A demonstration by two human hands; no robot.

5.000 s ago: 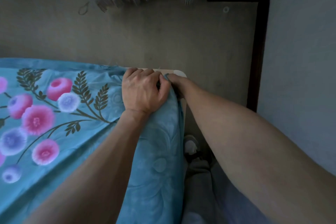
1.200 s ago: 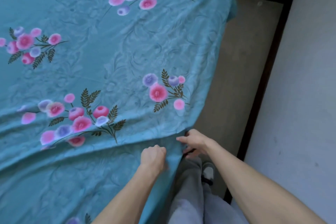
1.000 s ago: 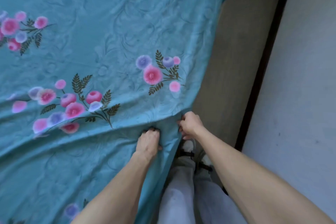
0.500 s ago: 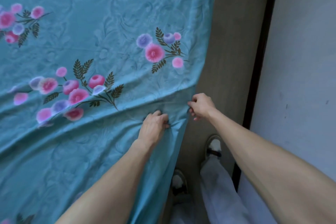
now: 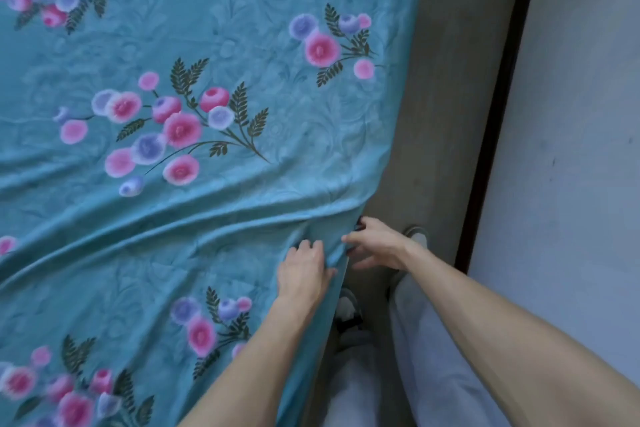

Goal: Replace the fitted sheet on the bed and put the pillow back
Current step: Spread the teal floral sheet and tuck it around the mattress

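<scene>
A teal fitted sheet (image 5: 221,45) with pink and purple flower sprays covers the bed and fills the left of the head view. Long diagonal folds run across it toward its right edge. My left hand (image 5: 304,270) lies on top of the sheet at that edge, fingers bunching the cloth. Just to its right, my right hand (image 5: 375,246) reaches over the side of the bed, its fingers curled at the sheet's hanging edge. The fingertips are partly hidden behind the cloth. No pillow is in view.
A narrow strip of brown floor (image 5: 446,97) runs between the bed and a pale wall (image 5: 571,149) with a dark skirting board (image 5: 498,114). My legs in light trousers (image 5: 426,350) and my shoes stand in this strip.
I have stepped back along the bed's side, away from the far corner. Both hands have shifted along the sheet's right edge and closer together. The folds now run to where they hold.
</scene>
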